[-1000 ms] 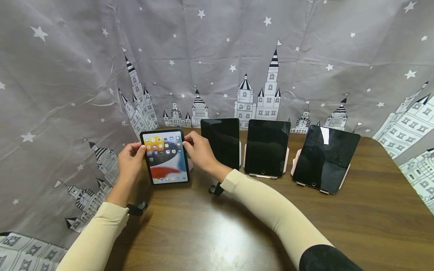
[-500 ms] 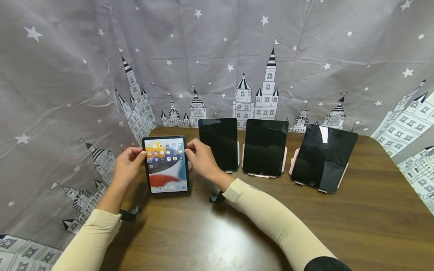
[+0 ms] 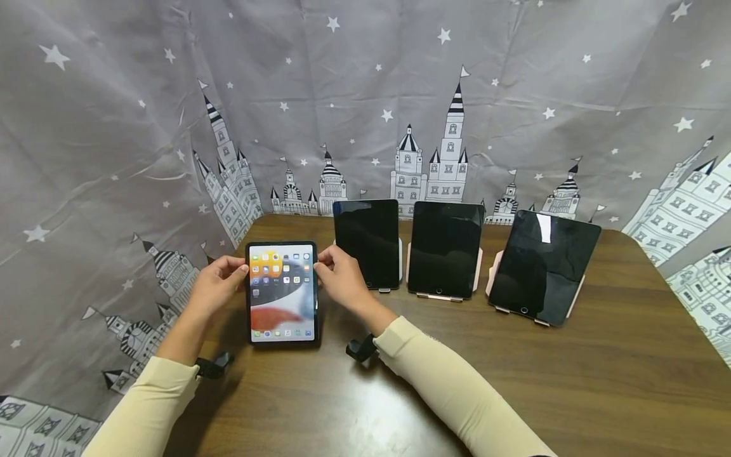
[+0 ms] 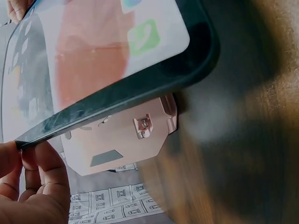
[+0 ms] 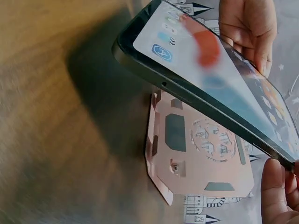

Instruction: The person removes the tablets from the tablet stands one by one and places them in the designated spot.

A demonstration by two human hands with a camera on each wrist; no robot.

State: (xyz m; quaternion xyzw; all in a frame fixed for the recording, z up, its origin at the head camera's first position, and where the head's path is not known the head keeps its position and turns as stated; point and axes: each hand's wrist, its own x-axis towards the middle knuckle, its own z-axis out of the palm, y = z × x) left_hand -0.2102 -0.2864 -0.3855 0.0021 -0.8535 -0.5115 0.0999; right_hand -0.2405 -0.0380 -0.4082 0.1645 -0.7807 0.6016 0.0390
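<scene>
Between my two hands is a tablet [image 3: 282,293] with its screen lit, showing app icons over a colourful wallpaper. My left hand [image 3: 219,284] pinches its left edge in the upper half, thumb in front. On the opposite edge my right hand [image 3: 342,276] pinches it with thumb and fingers. Both wrist views show the tablet apart from a pink metal stand [image 5: 205,149] behind it. That stand has rubber pads and a round cut-out. In the left wrist view the tablet's lower corner hangs over the wooden table, and the stand [image 4: 126,135] shows beneath its edge.
To the right, a dark tablet [image 3: 368,244], a second dark tablet [image 3: 445,247] and a third dark tablet [image 3: 545,270] lean on stands along the back. A grey curtain [image 3: 365,95] with castles hangs behind the wooden table [image 3: 514,381].
Both hands have brought the lit tablet down and towards me in the head view, away from the back of the table. The dark tablets have stayed in place.
</scene>
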